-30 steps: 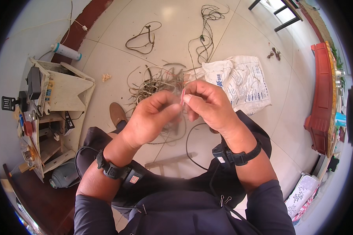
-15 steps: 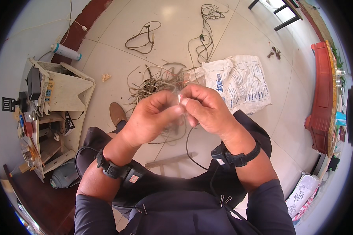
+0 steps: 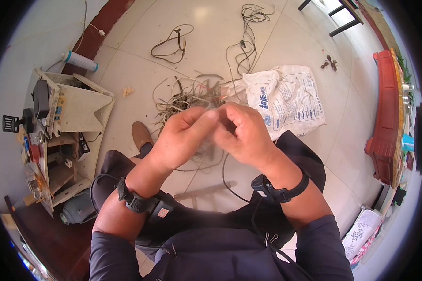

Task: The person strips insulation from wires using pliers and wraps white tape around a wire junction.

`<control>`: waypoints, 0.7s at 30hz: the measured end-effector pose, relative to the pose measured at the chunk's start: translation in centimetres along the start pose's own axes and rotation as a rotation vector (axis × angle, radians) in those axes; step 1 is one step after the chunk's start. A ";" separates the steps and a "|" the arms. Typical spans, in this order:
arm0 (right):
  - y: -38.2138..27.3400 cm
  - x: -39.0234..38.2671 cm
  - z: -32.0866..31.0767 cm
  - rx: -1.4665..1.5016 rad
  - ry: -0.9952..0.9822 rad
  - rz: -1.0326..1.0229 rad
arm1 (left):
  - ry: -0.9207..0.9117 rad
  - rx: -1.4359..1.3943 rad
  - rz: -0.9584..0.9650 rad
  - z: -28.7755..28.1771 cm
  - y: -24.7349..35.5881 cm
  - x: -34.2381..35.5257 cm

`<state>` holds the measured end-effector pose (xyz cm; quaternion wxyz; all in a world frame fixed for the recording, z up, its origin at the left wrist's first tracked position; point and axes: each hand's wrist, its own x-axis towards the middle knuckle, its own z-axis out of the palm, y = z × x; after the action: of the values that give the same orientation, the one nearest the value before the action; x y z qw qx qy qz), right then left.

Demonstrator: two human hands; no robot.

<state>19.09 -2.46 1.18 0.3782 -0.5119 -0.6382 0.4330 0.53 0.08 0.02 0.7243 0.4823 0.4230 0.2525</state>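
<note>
My left hand (image 3: 187,138) and my right hand (image 3: 245,133) meet at their fingertips in the middle of the view, above the floor. Both are closed, thumbs pressed toward the forefingers. Whatever sits between the fingers is hidden by them. Just beyond the hands, a tangled heap of cut wires and cable scraps (image 3: 180,100) in grey, white and black lies on the tiles. To the right of the heap rests a crumpled white woven sack (image 3: 288,98) with blue print.
Two black cables, one a loop (image 3: 169,60) and one a long tangle (image 3: 248,44), lie farther off. A worn wooden cabinet (image 3: 79,112) holding tools stands left. A red-brown wooden piece of furniture (image 3: 384,117) is at right. Below my hands is a low wooden frame (image 3: 204,191).
The fingertips have drawn closer together, and the small white and pink piece seen between them earlier is now covered. My right fingers have curled further inward.
</note>
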 end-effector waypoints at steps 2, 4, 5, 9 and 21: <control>-0.2 0.0 0.0 -0.026 0.012 -0.033 | -0.017 -0.056 -0.079 -0.4 -0.2 0.0; 0.3 -0.1 0.3 0.020 0.060 0.056 | -0.019 -0.139 -0.073 -0.1 0.3 -0.1; 0.5 -0.2 0.3 0.069 0.108 0.141 | -0.018 -0.219 -0.068 0.0 0.4 -0.2; -0.1 0.1 -0.1 0.363 0.121 0.378 | -0.043 -0.186 -0.034 -0.3 -0.1 -0.3; 0.5 1.1 -1.3 0.036 -0.010 0.173 | -0.021 0.472 0.253 0.1 1.1 -0.6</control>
<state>20.25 -1.06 1.18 0.3452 -0.5560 -0.5858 0.4780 0.41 0.02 1.25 0.5589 0.6896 0.3988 0.2304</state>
